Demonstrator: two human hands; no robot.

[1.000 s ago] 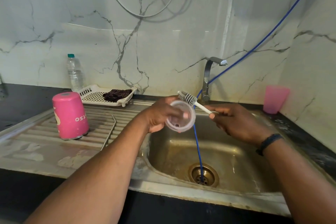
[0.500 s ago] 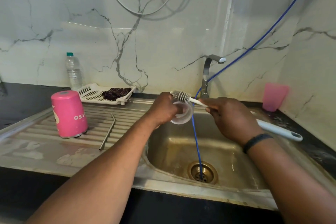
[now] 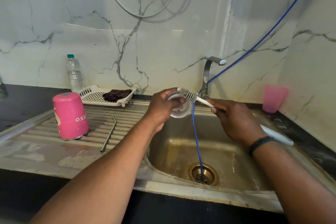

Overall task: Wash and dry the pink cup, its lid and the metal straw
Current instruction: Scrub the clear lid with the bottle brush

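My left hand [image 3: 162, 108] grips the clear round lid [image 3: 181, 109] above the sink basin [image 3: 181, 149]. My right hand [image 3: 234, 119] holds a white bottle brush [image 3: 189, 95] by its shaft, bristles resting across the lid's top edge; the handle end sticks out behind my wrist. The pink cup [image 3: 70, 115] stands upside down on the ribbed drainboard [image 3: 41, 132] at the left. The bent metal straw [image 3: 109, 133] lies on the drainboard just right of the cup.
A steel tap [image 3: 209, 76] rises behind the sink, with a blue hose [image 3: 197, 143] running down into the drain. A white rack [image 3: 96, 94] holding a dark cloth and a water bottle [image 3: 73, 73] sit at the back left. A pink plastic tumbler [image 3: 274, 98] stands at the back right.
The brush has slid left across the lid's top edge, and both hands have lifted slightly toward the tap. The cup and straw have stayed put.
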